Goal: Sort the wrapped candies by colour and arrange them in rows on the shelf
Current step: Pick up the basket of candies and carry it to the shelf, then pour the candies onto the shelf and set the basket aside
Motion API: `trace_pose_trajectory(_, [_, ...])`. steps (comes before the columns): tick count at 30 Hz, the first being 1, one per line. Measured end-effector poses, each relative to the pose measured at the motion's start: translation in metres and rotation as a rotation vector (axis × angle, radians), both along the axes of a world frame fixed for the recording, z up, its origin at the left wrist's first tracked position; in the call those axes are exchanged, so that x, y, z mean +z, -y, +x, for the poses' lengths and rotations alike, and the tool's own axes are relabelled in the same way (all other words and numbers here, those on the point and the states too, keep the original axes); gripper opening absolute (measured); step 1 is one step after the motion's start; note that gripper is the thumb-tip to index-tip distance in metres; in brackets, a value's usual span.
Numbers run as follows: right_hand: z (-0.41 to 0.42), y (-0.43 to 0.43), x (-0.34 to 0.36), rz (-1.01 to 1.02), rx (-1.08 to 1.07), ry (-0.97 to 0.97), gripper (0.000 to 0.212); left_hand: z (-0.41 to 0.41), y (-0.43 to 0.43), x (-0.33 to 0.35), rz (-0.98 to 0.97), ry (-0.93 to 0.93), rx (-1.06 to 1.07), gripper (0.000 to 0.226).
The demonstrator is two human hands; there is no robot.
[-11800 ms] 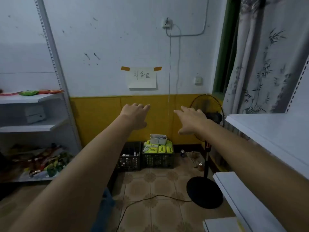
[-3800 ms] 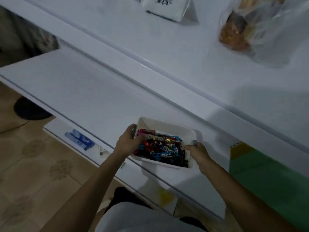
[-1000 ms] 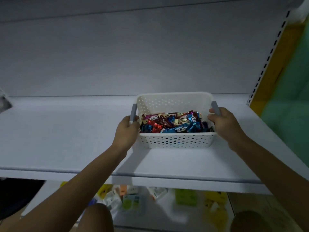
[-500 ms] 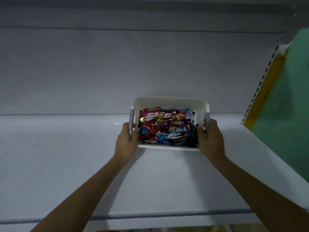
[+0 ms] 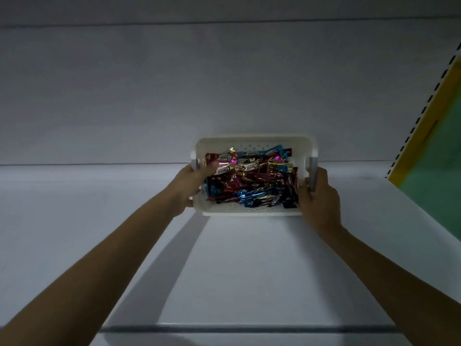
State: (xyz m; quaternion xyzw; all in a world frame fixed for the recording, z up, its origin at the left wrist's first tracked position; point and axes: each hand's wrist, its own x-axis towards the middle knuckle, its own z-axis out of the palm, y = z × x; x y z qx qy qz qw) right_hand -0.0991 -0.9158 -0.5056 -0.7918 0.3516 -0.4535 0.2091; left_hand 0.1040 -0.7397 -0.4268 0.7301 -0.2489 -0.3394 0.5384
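A white perforated basket [image 5: 254,211] with grey handles sits near the back of the white shelf [image 5: 224,270]. It is full of wrapped candies [image 5: 252,181] in red, blue, gold and pink foil, all mixed. My left hand [image 5: 189,186] grips the basket's left side at the grey handle, with its thumb over the rim among the candies. My right hand [image 5: 316,198] grips the right grey handle [image 5: 313,176]. Both arms reach forward over the shelf.
The shelf's white back panel [image 5: 224,83] rises right behind the basket. A perforated upright [image 5: 424,106] and a yellow and green wall [image 5: 444,156] close off the right side. The shelf's front edge [image 5: 249,329] runs along the bottom.
The basket has gone further back on the shelf, close to the back panel. My left thumb now lies over the rim on the candies. Both hands keep hold of the basket.
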Motion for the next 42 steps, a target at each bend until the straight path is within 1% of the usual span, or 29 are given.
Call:
trace_pose_trajectory(1, [0.001, -0.001, 0.003, 0.099, -0.015, 0.022, 0.008, 0.001, 0.002, -0.007, 0.011, 0.048, 0.049, 0.037])
trace_pose_trajectory(2, [0.001, 0.001, 0.009, 0.232, -0.031, 0.03, 0.003, 0.002, 0.003, -0.015, 0.05, 0.13, 0.082, 0.028])
trace_pose_trajectory(3, [0.002, 0.005, 0.017, 0.358, -0.048, -0.002, 0.01, 0.005, 0.001, -0.02, 0.129, 0.287, 0.071, 0.026])
trace_pose_trajectory(4, [0.003, 0.008, 0.028, 0.466, -0.036, -0.083, 0.014, 0.008, -0.001, -0.024, 0.223, 0.472, 0.039, 0.03])
trace_pose_trajectory(5, [0.002, 0.013, 0.037, 0.555, -0.007, -0.2, 0.012, 0.011, -0.005, -0.025, 0.299, 0.618, 0.003, 0.035])
trace_pose_trajectory(6, [0.0, 0.014, 0.047, 0.626, 0.017, -0.326, 0.007, 0.015, -0.008, -0.027, 0.324, 0.672, -0.02, 0.037])
trace_pose_trajectory(7, [0.0, 0.016, 0.053, 0.675, 0.045, -0.431, 0.012, 0.018, -0.009, -0.028, 0.31, 0.663, -0.047, 0.035])
trace_pose_trajectory(8, [0.0, 0.017, 0.055, 0.709, 0.069, -0.498, 0.018, 0.021, -0.01, -0.031, 0.276, 0.632, -0.058, 0.034])
trace_pose_trajectory(9, [0.002, 0.018, 0.053, 0.724, 0.091, -0.515, 0.021, 0.024, -0.011, -0.035, 0.243, 0.613, -0.06, 0.034])
trace_pose_trajectory(10, [0.006, 0.019, 0.049, 0.718, 0.096, -0.491, 0.022, 0.027, -0.011, -0.04, 0.21, 0.599, -0.048, 0.034])
trace_pose_trajectory(12, [0.013, 0.018, 0.037, 0.698, 0.075, -0.38, 0.024, 0.031, -0.009, -0.047, 0.169, 0.598, -0.023, 0.036])
trace_pose_trajectory(14, [0.02, 0.018, 0.028, 0.67, 0.017, -0.287, 0.023, 0.032, -0.008, -0.049, 0.152, 0.611, -0.002, 0.044])
trace_pose_trajectory(15, [0.024, 0.018, 0.026, 0.644, -0.017, -0.265, 0.021, 0.029, -0.008, -0.05, 0.152, 0.605, 0.022, 0.055])
trace_pose_trajectory(17, [0.028, 0.015, 0.026, 0.578, -0.075, -0.242, 0.015, 0.015, -0.012, -0.054, 0.163, 0.608, 0.087, 0.084])
trace_pose_trajectory(19, [0.032, 0.014, 0.024, 0.521, -0.11, -0.218, 0.013, -0.014, -0.024, -0.065, 0.17, 0.693, 0.112, 0.105])
trace_pose_trajectory(20, [0.033, 0.013, 0.022, 0.5, -0.114, -0.205, 0.013, -0.026, -0.027, -0.073, 0.202, 0.728, 0.079, 0.109])
trace_pose_trajectory(23, [0.037, 0.012, 0.015, 0.463, -0.123, -0.148, 0.013, -0.04, -0.022, -0.094, 0.454, 0.825, -0.063, 0.114])
trace_pose_trajectory(24, [0.038, 0.013, 0.013, 0.455, -0.135, -0.128, 0.014, -0.039, -0.02, -0.096, 0.473, 0.829, -0.061, 0.119])
trace_pose_trajectory(26, [0.041, 0.013, 0.011, 0.446, -0.172, -0.096, 0.021, -0.036, -0.017, -0.097, 0.39, 0.766, 0.006, 0.129])
trace_pose_trajectory(28, [0.045, 0.013, 0.008, 0.442, -0.186, -0.059, 0.026, -0.035, -0.017, -0.098, 0.307, 0.74, 0.04, 0.134])
trace_pose_trajectory(31, [0.052, 0.009, 0.005, 0.457, -0.204, 0.014, 0.028, -0.041, -0.018, -0.099, 0.296, 0.829, 0.033, 0.141])
trace_pose_trajectory(36, [0.055, 0.006, 0.002, 0.453, -0.194, 0.076, 0.03, -0.045, -0.012, -0.1, 0.338, 0.892, -0.026, 0.143])
trace_pose_trajectory(40, [0.056, 0.004, 0.007, 0.407, -0.18, 0.133, 0.034, -0.044, -0.013, -0.1, 0.365, 0.881, -0.043, 0.142])
trace_pose_trajectory(42, [0.055, 0.002, 0.012, 0.383, -0.176, 0.154, 0.03, -0.044, -0.012, -0.1, 0.366, 0.885, -0.04, 0.141])
